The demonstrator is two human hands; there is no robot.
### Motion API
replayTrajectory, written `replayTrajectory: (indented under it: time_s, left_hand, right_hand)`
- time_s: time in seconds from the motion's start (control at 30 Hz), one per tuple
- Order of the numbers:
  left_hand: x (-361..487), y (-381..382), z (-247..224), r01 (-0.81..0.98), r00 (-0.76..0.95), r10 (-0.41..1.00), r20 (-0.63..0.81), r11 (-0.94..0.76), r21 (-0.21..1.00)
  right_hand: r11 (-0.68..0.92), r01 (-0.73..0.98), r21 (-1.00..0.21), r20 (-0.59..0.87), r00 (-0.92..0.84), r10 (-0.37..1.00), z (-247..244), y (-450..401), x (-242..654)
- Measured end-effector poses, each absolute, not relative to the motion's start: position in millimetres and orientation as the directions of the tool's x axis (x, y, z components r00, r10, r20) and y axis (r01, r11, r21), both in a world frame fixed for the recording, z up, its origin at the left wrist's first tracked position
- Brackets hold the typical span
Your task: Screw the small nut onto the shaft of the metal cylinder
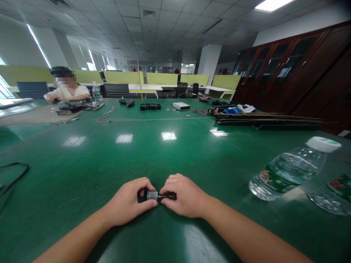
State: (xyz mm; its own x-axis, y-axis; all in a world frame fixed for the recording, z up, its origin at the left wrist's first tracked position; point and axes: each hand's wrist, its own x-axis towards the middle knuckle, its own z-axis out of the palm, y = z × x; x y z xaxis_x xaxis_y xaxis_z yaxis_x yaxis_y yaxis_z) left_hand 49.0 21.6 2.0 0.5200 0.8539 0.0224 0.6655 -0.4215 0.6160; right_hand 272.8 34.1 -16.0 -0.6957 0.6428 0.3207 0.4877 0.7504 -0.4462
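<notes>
Low over the green table top, my two hands meet at one small part. The fingers of my left hand are closed round a short silver cylinder with a black end, which looks like a small motor, though its exact kind is unclear. From its right side runs a thin dark shaft-like piece, pinched between the thumb and fingers of my right hand. The two pieces lie in line and appear to touch. My fingers hide part of both.
Two clear water bottles stand at the right. Black rails lie behind them. Farther off are a power drill, a black fan row and a white box. Another person sits at the far left. A black cable lies left.
</notes>
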Motion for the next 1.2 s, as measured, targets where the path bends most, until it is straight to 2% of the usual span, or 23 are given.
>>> replayTrajectory:
  time_s: [1.2]
  left_hand:
    - [47.8, 21.5, 1.4, 0.661, 0.522, 0.853, 0.015, -0.416, 0.624]
  right_hand:
    - [0.723, 0.502, -0.475, 0.299, -0.68, 0.669, -10.3, 37.2, 280.7]
